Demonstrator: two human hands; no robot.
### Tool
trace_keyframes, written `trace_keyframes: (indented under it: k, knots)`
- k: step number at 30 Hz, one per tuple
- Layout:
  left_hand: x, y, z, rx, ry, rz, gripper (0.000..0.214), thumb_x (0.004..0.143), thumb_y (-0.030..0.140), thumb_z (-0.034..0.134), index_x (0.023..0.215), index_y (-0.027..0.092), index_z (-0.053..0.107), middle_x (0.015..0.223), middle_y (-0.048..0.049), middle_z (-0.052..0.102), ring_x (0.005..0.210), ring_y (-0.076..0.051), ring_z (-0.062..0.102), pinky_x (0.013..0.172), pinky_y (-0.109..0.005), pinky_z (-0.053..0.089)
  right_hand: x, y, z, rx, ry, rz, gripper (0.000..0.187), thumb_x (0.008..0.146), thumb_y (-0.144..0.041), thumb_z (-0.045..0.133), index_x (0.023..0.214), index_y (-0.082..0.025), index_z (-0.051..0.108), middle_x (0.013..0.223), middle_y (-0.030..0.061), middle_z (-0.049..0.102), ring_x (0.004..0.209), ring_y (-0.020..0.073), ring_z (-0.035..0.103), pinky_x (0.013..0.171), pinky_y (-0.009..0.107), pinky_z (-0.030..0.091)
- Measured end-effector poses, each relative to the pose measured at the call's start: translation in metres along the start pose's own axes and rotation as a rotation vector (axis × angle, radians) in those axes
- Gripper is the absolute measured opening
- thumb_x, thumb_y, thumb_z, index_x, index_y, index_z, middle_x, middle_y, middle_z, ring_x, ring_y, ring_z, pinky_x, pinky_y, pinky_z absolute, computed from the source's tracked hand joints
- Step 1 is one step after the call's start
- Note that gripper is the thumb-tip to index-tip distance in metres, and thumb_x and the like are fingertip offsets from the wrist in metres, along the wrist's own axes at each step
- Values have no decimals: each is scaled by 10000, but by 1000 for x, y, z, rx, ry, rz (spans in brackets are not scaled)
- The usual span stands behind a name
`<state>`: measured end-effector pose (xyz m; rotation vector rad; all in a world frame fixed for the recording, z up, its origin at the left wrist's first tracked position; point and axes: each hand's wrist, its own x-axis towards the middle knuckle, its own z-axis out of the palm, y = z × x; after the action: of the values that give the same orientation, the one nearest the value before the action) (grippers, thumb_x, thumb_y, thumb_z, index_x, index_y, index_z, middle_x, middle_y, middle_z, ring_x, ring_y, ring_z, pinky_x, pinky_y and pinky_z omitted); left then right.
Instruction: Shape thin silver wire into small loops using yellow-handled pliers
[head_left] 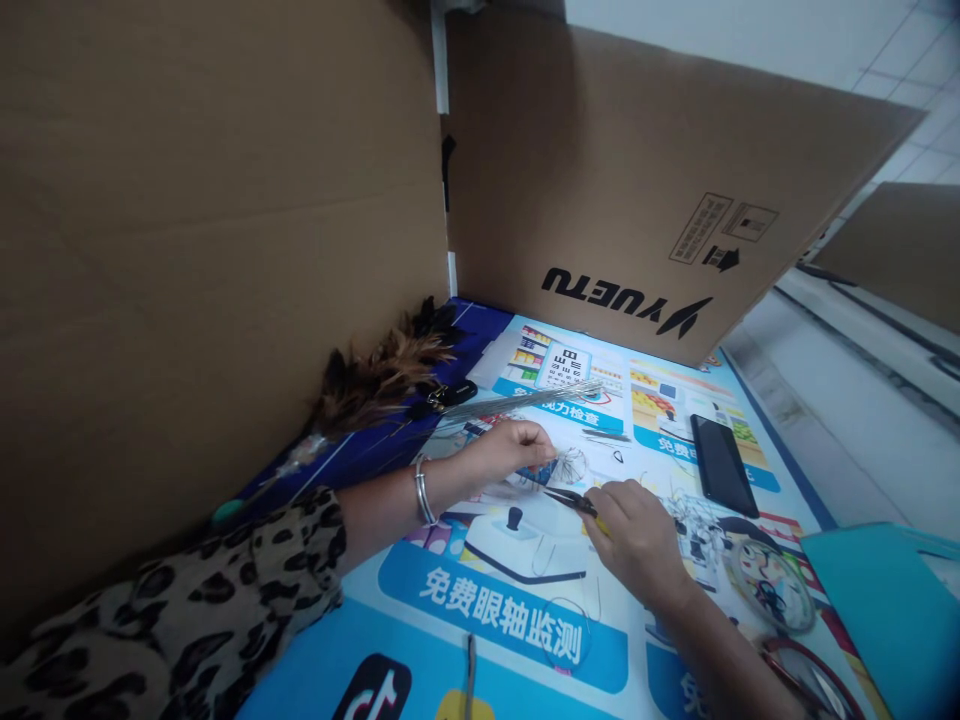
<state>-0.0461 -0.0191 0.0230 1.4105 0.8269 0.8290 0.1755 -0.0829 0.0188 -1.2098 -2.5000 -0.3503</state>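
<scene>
My left hand (514, 450), with a silver bangle at the wrist, is closed with thumb and fingertips pinched on a small piece of fine wire work (571, 465). Its thin strands fan out just right of the fingertips. Closed around yellow handles, my right hand (637, 535) grips pliers (568, 497). Their dark, narrow jaws point left, just below the wire work. Whether the jaws touch a wire is too small to tell. A bundle of long straight wires (525, 400) lies beyond my left hand.
Tall cardboard panels (600, 170) stand at the left and back. Brown feathers (367, 375) lie along the left panel. A black phone (724, 465) rests at the right, with loose wire pieces (694, 525), a round clear dish (769, 585) and a teal sheet (885, 600) nearer me.
</scene>
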Motion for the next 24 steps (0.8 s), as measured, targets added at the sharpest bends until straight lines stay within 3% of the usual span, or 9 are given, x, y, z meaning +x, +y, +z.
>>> trace_keyframes:
  k: [11,24]
  knots:
    - [-12,8,10,-123,-52,-115,281,740,379,593,653,126,509,537,34,456,480,-57,381,465,-190,256,-3,-1,-4,-186,57,-98,175,850,-228,503,993,-158,576,864,83,596,837,199,494,742,350,340]
    - [-9,0,11,-165,-84,-175,310,723,411,606,649,132,492,557,26,484,458,-57,413,449,-192,296,-2,-4,-6,-186,75,-115,164,857,-236,502,988,-166,573,865,82,602,832,198,503,722,344,351]
